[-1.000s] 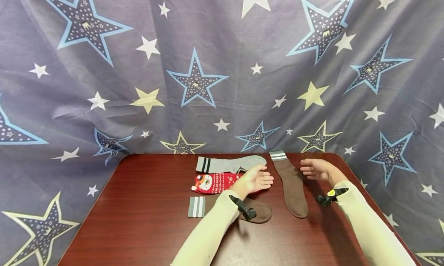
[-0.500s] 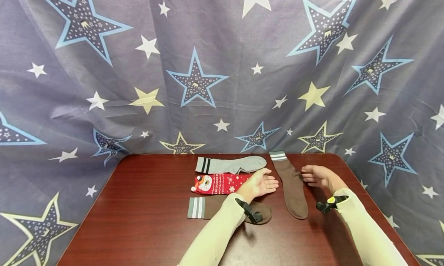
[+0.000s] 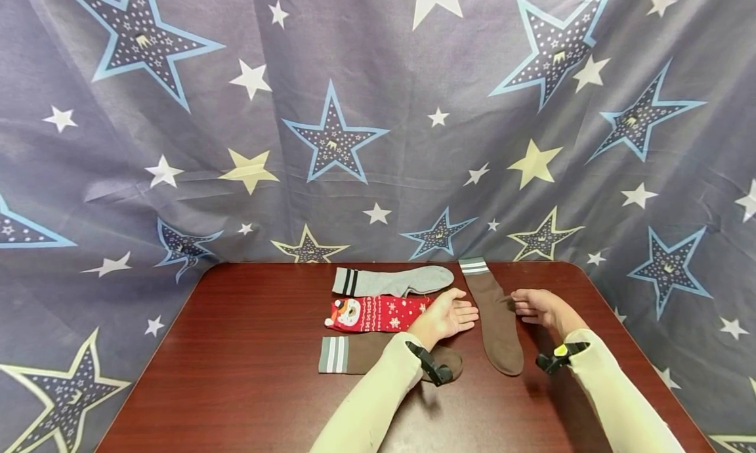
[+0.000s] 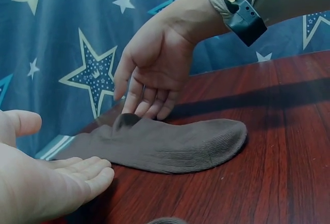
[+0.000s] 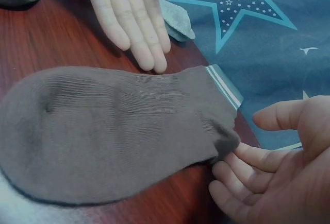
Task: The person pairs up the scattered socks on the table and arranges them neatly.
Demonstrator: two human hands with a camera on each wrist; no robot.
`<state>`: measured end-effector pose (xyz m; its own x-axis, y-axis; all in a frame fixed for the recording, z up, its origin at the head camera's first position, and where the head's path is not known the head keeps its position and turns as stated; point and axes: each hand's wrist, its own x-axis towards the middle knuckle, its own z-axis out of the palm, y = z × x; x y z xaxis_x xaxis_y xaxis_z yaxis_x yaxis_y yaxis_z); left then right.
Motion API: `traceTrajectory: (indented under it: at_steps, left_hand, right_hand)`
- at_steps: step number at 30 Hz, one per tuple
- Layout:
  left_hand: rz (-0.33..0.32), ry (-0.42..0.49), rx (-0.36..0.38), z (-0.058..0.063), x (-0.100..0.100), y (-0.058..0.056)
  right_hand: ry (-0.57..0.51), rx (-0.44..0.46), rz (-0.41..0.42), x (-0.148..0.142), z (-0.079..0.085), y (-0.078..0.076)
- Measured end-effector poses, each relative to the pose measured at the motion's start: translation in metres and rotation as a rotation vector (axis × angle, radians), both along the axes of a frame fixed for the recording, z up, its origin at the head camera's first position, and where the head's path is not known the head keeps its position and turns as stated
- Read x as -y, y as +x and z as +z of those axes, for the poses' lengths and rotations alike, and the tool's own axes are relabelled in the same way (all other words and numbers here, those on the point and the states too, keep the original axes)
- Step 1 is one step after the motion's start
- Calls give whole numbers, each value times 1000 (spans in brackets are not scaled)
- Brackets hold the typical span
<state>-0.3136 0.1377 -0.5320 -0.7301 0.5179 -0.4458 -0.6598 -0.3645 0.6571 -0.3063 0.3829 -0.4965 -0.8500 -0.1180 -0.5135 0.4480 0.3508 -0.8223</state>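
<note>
A brown sock (image 3: pixel 496 322) with a grey, white-striped cuff lies flat between the two hands, its toe toward the near side. On its right, the right hand (image 3: pixel 546 308) touches the raised heel bump with its fingertips, thumb held apart, as the right wrist view shows. My left hand (image 3: pixel 447 316) lies palm up on the sock's left, fingers extended, close to its edge; whether they touch it I cannot tell. Under the left forearm is a second brown sock (image 3: pixel 366 352), partly hidden. A red patterned sock (image 3: pixel 378 313) runs partly behind the left hand.
A light grey sock (image 3: pixel 390 281) with black stripes lies at the back of the dark red wooden table (image 3: pixel 236 374). Behind the table's far edge hangs a grey-purple curtain (image 3: pixel 378 59) printed with stars.
The left hand has moved rightward and slightly nearer, closer to the brown sock between the hands. The right hand has shifted a little toward the near side. The socks lie as before.
</note>
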Motion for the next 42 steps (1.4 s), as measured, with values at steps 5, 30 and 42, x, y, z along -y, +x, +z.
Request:
traceTrajectory:
  at_steps: [5,30,42]
  left_hand:
    - [3,-2,0,-1,-3,1]
    - [16,-23,5,-3,-3,4]
    - [21,-25,27,-1,-7,2]
  right_hand:
    - [13,-10,-10,2,1,3]
    - [-194,95,-73,9,-12,14]
    - [-528,184,-77,11,-9,9]
